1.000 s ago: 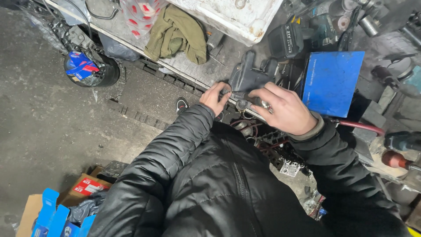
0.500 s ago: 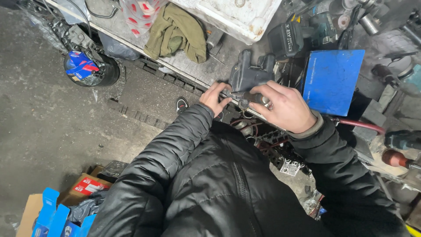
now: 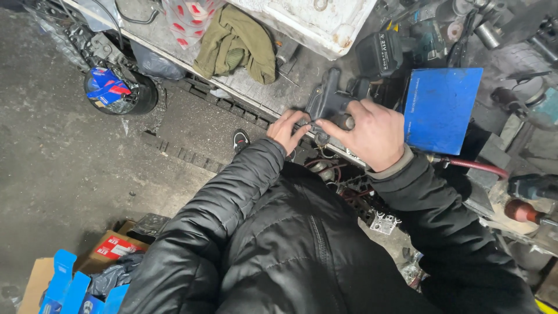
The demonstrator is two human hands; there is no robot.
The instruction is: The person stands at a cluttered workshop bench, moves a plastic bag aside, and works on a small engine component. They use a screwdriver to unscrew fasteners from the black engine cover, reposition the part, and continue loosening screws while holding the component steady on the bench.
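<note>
Hands barely shifted; dark metal part (image 3: 327, 103) gripped between left hand (image 3: 286, 130), right hand (image 3: 372, 132).

A flat blue rectangular case (image 3: 440, 109) lies on the workbench at right. A red and white patterned plastic bag (image 3: 187, 17) sits at the top. A brown cardboard box with a red and white label (image 3: 112, 248) rests on the floor beside open blue cartons (image 3: 65, 286), bottom left

Dark grey metal part (image 3: 326, 103), irregular cast shape w/ upright post at 12 o'clock, sits at bench edge. Left hand (image 3: 288, 129) pinches its 8 o'clock end; right hand (image 3: 372, 132) wraps round stub at 4 o'clock.
</note>
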